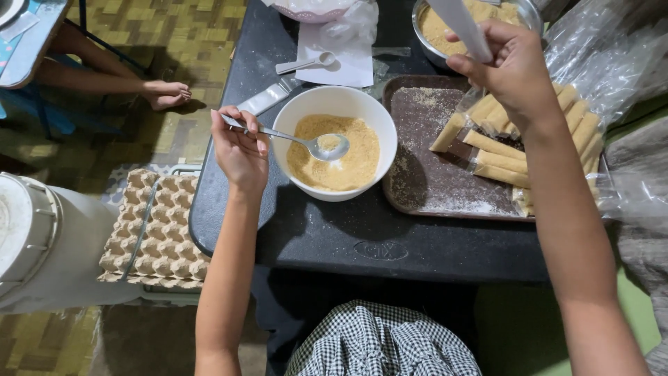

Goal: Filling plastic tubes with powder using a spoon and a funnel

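My left hand [240, 146] grips the handle of a metal spoon [316, 144], whose bowl hovers over the tan powder inside a white bowl [335, 101] on the dark table [327, 233]. My right hand [511, 66] is raised above a brown tray [431, 184] and holds a narrow clear plastic bag [463, 28] upright. Several long plastic bags filled with tan powder [501, 150] lie on the tray's right side.
A metal bowl of tan powder [445, 24] stands at the back. A white plastic spoon [306, 64] lies on paper behind the white bowl. Egg trays [156, 230] and a white container [31, 237] sit left of the table. Another person's foot [163, 94] rests on the floor.
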